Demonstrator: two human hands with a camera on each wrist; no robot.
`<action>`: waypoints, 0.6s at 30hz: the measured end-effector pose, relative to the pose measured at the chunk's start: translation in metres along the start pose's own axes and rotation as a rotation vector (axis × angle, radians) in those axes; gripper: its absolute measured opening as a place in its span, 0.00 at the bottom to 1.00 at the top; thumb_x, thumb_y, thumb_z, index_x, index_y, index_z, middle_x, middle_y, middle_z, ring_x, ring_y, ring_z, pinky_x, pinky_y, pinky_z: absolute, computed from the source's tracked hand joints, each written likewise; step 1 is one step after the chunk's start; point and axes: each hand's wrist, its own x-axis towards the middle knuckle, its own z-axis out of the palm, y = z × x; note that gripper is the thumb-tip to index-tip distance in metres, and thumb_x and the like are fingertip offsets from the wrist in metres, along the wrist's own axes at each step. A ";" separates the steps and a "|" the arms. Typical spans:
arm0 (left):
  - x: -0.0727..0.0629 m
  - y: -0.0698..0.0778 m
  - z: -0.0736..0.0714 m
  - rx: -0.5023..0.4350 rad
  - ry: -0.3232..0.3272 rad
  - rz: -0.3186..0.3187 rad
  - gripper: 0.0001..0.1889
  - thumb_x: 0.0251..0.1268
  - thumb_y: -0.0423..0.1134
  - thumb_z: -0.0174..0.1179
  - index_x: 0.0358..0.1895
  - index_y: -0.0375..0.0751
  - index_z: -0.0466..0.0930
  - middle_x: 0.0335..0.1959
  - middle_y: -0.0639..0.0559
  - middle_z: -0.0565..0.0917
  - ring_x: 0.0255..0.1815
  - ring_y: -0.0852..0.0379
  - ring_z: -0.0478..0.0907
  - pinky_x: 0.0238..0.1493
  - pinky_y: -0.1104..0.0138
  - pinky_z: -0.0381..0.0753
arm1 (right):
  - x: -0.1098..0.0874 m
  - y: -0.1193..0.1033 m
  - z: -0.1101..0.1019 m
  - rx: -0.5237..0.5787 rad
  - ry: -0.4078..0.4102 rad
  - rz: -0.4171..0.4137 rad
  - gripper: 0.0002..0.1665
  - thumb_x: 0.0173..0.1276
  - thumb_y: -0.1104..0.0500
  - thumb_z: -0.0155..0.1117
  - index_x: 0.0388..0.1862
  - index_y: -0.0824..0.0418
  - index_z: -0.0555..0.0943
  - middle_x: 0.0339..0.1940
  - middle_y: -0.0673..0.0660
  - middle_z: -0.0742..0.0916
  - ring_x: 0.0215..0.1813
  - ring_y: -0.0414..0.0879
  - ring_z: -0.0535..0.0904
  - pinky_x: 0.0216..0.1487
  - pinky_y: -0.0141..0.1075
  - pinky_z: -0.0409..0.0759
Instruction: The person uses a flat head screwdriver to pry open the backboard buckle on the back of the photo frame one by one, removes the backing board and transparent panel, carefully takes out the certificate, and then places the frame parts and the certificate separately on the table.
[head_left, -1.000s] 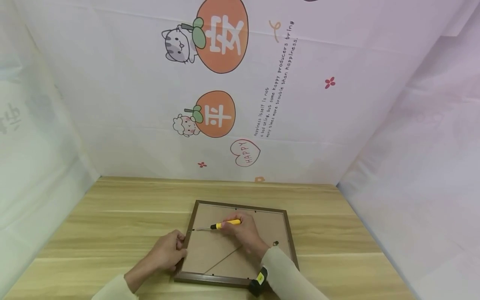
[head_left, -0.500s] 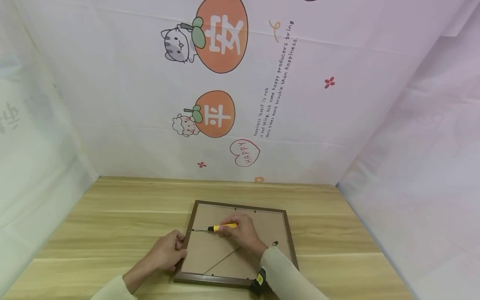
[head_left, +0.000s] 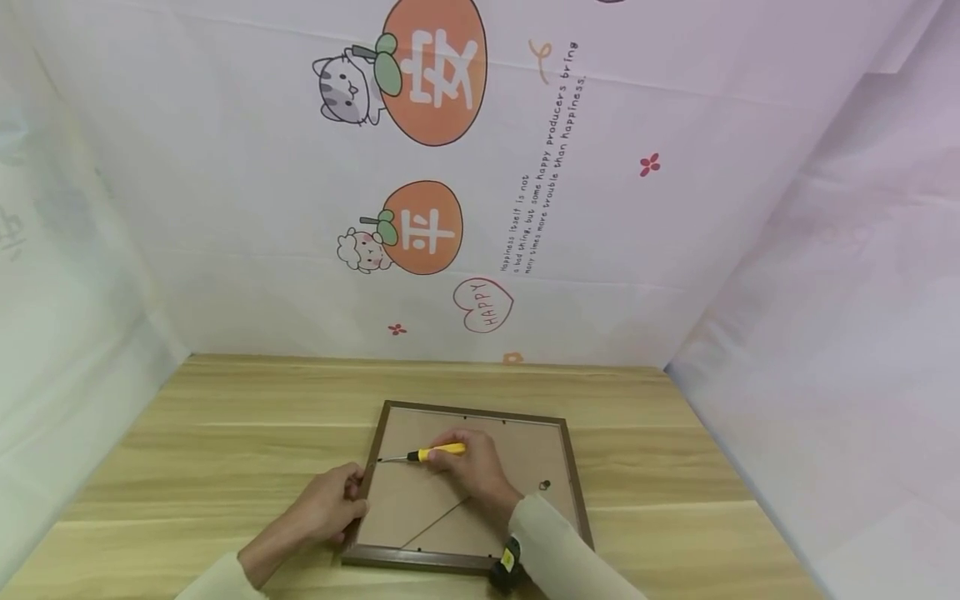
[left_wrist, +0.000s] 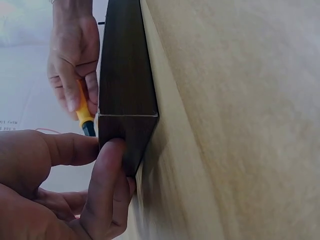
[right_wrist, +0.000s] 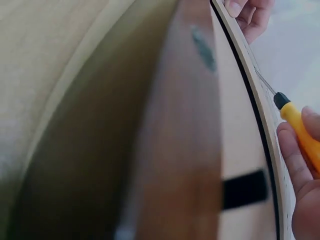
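Observation:
A brown picture frame [head_left: 420,559] lies back side up, with its beige backing board [head_left: 408,492] showing. Small black tabs [head_left: 379,460] stand along the inner edge. My left hand [head_left: 324,504] grips the left rail; in the left wrist view its thumb [left_wrist: 107,165] presses the outer side of the dark rail [left_wrist: 127,60]. A screwdriver [head_left: 444,451] with a yellow handle and black collar is pinched in my right hand [head_left: 483,471]. Its thin shaft points left, and the tip is at the left tab. The right wrist view shows the screwdriver [right_wrist: 296,120] low over the backing.
The frame lies on a wood-grain table [head_left: 247,433]. A printed white sheet [head_left: 585,250] stands behind, with white sheets at both sides. A thin cord [head_left: 435,523] crosses the backing diagonally, near a small metal ring [head_left: 545,484]. A black device [head_left: 506,567] sits at my right wrist.
The screwdriver tip has moved left onto the tab at the left rail. My left hand keeps its hold on the frame. The whole head view has shifted slightly.

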 end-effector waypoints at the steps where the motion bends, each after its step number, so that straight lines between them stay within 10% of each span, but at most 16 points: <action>1: 0.000 0.000 0.000 -0.003 0.000 -0.004 0.16 0.58 0.26 0.62 0.51 0.30 0.75 0.34 0.46 0.74 0.25 0.54 0.76 0.16 0.69 0.79 | 0.000 -0.001 0.001 0.021 0.014 0.003 0.16 0.60 0.56 0.73 0.46 0.60 0.85 0.42 0.56 0.88 0.43 0.42 0.81 0.43 0.25 0.79; 7: 0.000 -0.001 0.000 -0.005 -0.003 -0.034 0.16 0.59 0.27 0.63 0.51 0.32 0.75 0.35 0.47 0.75 0.26 0.54 0.76 0.17 0.67 0.81 | 0.001 -0.008 0.012 0.210 0.107 -0.002 0.20 0.60 0.57 0.74 0.47 0.67 0.84 0.42 0.58 0.88 0.39 0.38 0.80 0.38 0.24 0.81; 18: 0.002 -0.001 0.001 -0.030 -0.002 -0.057 0.16 0.60 0.27 0.63 0.52 0.34 0.75 0.36 0.46 0.76 0.28 0.54 0.77 0.19 0.64 0.82 | 0.006 -0.040 0.029 0.040 0.144 -0.286 0.09 0.66 0.60 0.67 0.40 0.65 0.83 0.37 0.57 0.88 0.38 0.36 0.85 0.38 0.24 0.85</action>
